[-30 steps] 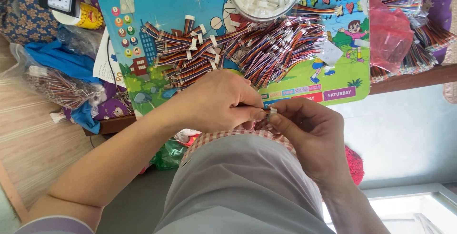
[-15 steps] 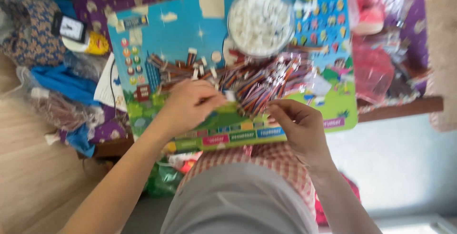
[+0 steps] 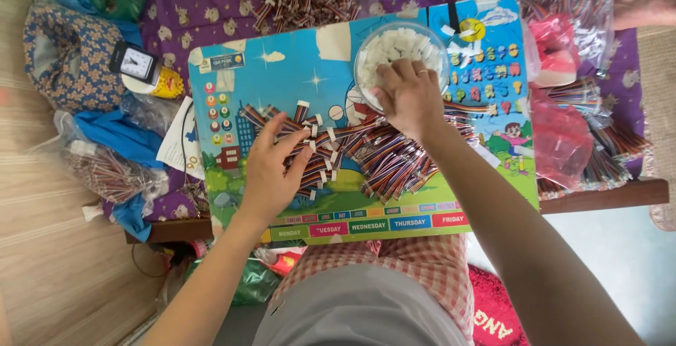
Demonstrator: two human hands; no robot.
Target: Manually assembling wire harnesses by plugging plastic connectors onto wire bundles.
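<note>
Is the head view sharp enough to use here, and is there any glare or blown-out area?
Head view: sharp, no motion blur; both the left hand on the wires and the right hand in the bowl read clearly. Even daylight, soft shadows; the bowl's white pieces are bright.

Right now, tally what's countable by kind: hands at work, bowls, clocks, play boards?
Hands at work: 2, left hand on the striped cable pile, right hand in the bowl
Bowl of white connectors: 1
Small clock: 1
Colourful board: 1
Total: 5
</note>
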